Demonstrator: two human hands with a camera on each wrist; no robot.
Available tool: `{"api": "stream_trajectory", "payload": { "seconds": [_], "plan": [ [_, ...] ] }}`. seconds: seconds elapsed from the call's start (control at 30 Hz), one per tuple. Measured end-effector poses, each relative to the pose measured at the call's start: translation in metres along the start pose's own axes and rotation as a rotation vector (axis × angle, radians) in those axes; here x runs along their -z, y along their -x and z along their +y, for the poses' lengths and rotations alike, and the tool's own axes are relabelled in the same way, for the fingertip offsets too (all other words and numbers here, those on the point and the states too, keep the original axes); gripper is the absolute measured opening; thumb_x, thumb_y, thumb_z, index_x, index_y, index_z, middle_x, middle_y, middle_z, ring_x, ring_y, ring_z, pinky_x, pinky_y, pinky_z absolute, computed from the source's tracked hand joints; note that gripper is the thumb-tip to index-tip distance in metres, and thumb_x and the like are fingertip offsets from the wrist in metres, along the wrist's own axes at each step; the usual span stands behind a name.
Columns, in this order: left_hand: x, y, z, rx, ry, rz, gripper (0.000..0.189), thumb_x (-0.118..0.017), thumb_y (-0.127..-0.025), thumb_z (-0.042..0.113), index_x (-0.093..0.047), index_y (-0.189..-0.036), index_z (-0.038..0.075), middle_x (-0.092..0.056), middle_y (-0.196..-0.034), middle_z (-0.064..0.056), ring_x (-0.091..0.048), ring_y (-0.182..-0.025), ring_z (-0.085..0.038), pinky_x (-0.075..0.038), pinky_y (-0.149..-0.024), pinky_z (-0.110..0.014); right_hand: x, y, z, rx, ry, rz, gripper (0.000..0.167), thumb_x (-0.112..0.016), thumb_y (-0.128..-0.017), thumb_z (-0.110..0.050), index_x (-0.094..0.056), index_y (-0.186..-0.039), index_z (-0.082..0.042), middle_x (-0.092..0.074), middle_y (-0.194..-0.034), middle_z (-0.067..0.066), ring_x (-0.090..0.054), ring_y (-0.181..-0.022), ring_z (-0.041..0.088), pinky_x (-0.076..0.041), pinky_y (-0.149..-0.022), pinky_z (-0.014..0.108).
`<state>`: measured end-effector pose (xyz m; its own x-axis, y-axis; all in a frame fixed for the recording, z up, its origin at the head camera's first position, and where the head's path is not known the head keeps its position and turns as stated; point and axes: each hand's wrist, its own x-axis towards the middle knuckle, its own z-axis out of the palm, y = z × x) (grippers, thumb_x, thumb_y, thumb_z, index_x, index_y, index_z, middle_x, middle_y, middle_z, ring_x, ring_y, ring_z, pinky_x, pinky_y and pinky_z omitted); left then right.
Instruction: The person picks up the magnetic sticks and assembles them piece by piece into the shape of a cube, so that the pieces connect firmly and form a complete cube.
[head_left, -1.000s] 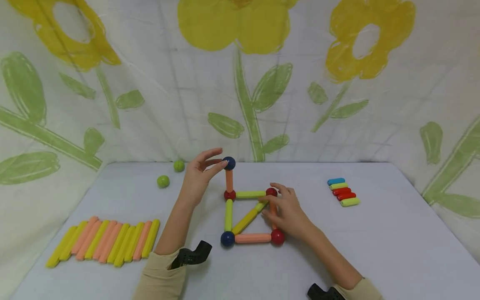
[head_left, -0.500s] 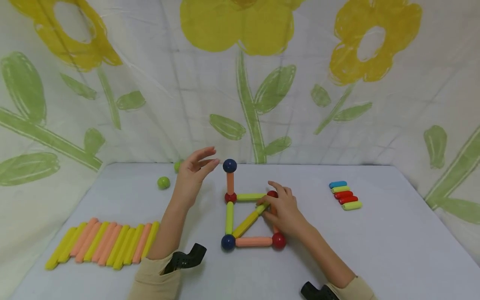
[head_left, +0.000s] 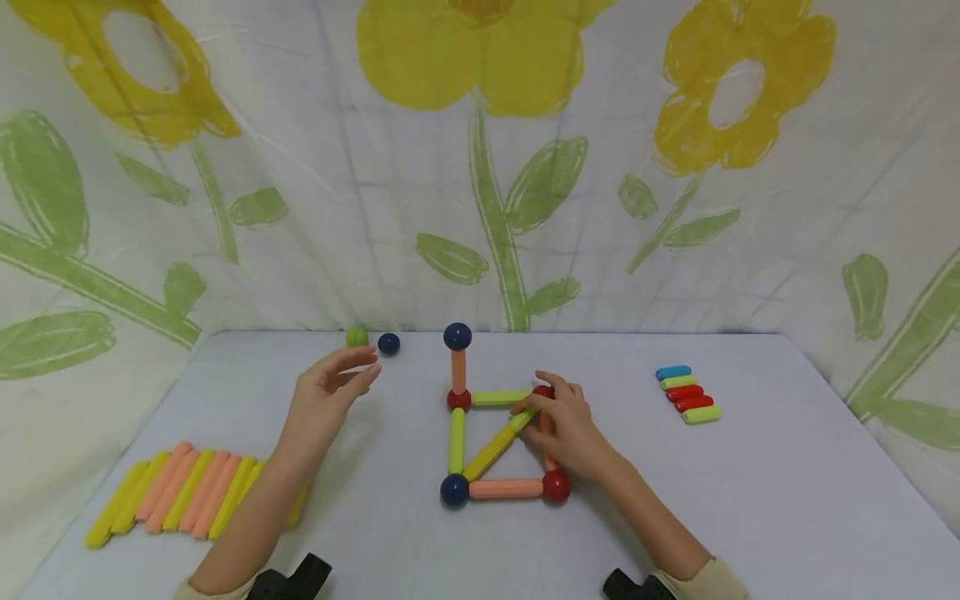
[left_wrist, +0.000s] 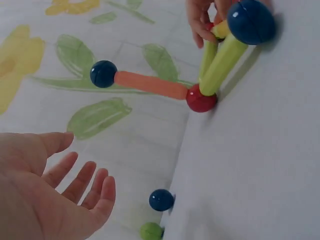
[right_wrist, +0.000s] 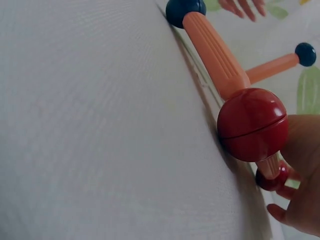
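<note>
A square frame of sticks and balls lies on the table in the head view. From its far-left red ball (head_left: pixel 459 401) an orange stick (head_left: pixel 458 372) stands upright, topped by a dark blue ball (head_left: pixel 457 337). A yellow stick (head_left: pixel 489 454) and a short light-green stick (head_left: pixel 523 418) run in line diagonally across the frame. My right hand (head_left: pixel 576 429) pinches the light-green stick beside the far-right red ball (head_left: pixel 543 391), which it partly hides. My left hand (head_left: pixel 322 404) hovers left of the frame, fingers loosely bent and holding nothing; the left wrist view shows its palm (left_wrist: pixel 55 200).
A loose dark blue ball (head_left: pixel 388 344) and a green ball (head_left: pixel 356 337) lie near the table's far edge. Yellow and orange sticks (head_left: pixel 187 492) form a row at left, partly behind my left forearm. Several short coloured sticks (head_left: pixel 684 393) lie at right.
My left hand has let go of the upright's top blue ball and drawn back left and nearer. The loose blue ball now shows; one green ball is hidden. My right hand has stayed in place.
</note>
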<state>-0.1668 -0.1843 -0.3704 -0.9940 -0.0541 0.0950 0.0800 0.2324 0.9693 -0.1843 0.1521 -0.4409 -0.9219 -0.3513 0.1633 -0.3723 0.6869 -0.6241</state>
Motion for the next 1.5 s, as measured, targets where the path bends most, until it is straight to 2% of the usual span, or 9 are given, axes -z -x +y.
{"api": "stream_trajectory", "payload": {
  "seconds": [0.2,0.37,0.53,0.67,0.77,0.87,1.03,1.27,1.5],
  "plan": [
    [0.032,0.03,-0.015,0.132,-0.152,0.017,0.049,-0.064,-0.108,0.031,-0.056,-0.15,0.006,-0.059,-0.146,-0.012,-0.063,-0.108,0.003,-0.052,-0.091,-0.01,0.003,0.005,0.001,0.013,-0.057,0.03,0.035,-0.083,-0.09,-0.006,-0.074,-0.122,-0.014,-0.048,-0.155,0.027,-0.036,-0.146,0.052,-0.037,-0.113,0.073],
    [0.049,0.051,-0.03,0.229,-0.232,0.033,0.054,-0.062,-0.108,0.034,-0.051,-0.153,0.006,-0.054,-0.152,-0.017,-0.056,-0.101,0.015,-0.053,-0.087,-0.01,0.007,0.015,0.004,0.0,-0.109,0.061,0.045,-0.082,-0.091,-0.006,-0.069,-0.134,-0.009,-0.047,-0.155,0.028,-0.04,-0.144,0.052,-0.04,-0.113,0.072],
    [0.056,0.064,-0.042,0.248,-0.259,0.04,0.054,-0.063,-0.108,0.03,-0.05,-0.154,0.003,-0.053,-0.154,-0.021,-0.054,-0.1,0.02,-0.051,-0.086,-0.006,0.012,0.029,0.006,-0.057,-0.181,0.075,0.052,-0.08,-0.093,-0.008,-0.063,-0.142,-0.011,-0.049,-0.153,0.023,-0.048,-0.138,0.045,-0.051,-0.107,0.062],
    [0.052,0.067,-0.047,0.217,-0.296,0.048,0.052,-0.064,-0.108,0.025,-0.052,-0.152,0.0,-0.054,-0.154,-0.025,-0.065,-0.124,-0.011,-0.045,-0.086,0.0,0.014,0.041,0.009,-0.092,-0.235,0.082,0.055,-0.08,-0.094,-0.009,-0.059,-0.145,-0.01,-0.056,-0.146,0.018,-0.059,-0.125,0.036,-0.058,-0.099,0.045],
    [0.046,0.069,-0.049,0.171,-0.31,0.052,0.051,-0.066,-0.106,0.019,-0.053,-0.15,-0.003,-0.054,-0.152,-0.027,-0.053,-0.138,-0.04,-0.041,-0.089,0.003,0.015,0.05,0.008,-0.148,-0.288,0.061,0.056,-0.079,-0.096,-0.013,-0.057,-0.147,-0.009,-0.058,-0.144,0.015,-0.062,-0.119,0.029,-0.058,-0.096,0.03],
    [0.043,0.07,-0.05,0.137,-0.286,0.027,0.053,-0.069,-0.105,0.016,-0.052,-0.15,-0.005,-0.052,-0.153,-0.03,-0.05,-0.14,-0.042,-0.039,-0.092,0.003,0.017,0.057,0.007,-0.178,-0.362,0.031,0.054,-0.077,-0.098,-0.014,-0.056,-0.147,-0.007,-0.06,-0.142,0.016,-0.063,-0.112,0.024,-0.057,-0.088,0.021],
    [0.04,0.07,-0.051,0.166,-0.201,-0.051,0.056,-0.07,-0.103,0.014,-0.05,-0.152,-0.004,-0.05,-0.155,-0.028,-0.052,-0.14,-0.036,-0.044,-0.093,-0.001,0.017,0.063,0.005,-0.181,-0.476,-0.022,0.049,-0.073,-0.1,-0.009,-0.056,-0.146,-0.004,-0.06,-0.138,0.023,-0.064,-0.096,0.02,-0.057,-0.076,0.022],
    [0.037,0.07,-0.055,0.149,-0.103,-0.103,0.053,-0.072,-0.099,0.002,-0.052,-0.148,-0.008,-0.053,-0.152,-0.027,-0.058,-0.116,0.009,-0.051,-0.094,-0.009,0.014,0.065,0.009,-0.188,-0.529,-0.037,0.046,-0.072,-0.101,-0.01,-0.056,-0.144,0.0,-0.06,-0.136,0.023,-0.061,-0.094,0.018,-0.056,-0.079,0.02],
    [0.032,0.073,-0.059,0.266,0.068,-0.262,0.053,-0.07,-0.101,0.002,-0.051,-0.149,-0.008,-0.053,-0.153,-0.024,-0.065,-0.115,0.002,-0.057,-0.096,-0.02,0.014,0.066,0.011,-0.171,-0.58,-0.082,0.041,-0.069,-0.103,-0.016,-0.059,-0.141,-0.001,-0.064,-0.125,0.019,-0.065,-0.091,0.014,-0.055,-0.081,0.019]
  ]
}}
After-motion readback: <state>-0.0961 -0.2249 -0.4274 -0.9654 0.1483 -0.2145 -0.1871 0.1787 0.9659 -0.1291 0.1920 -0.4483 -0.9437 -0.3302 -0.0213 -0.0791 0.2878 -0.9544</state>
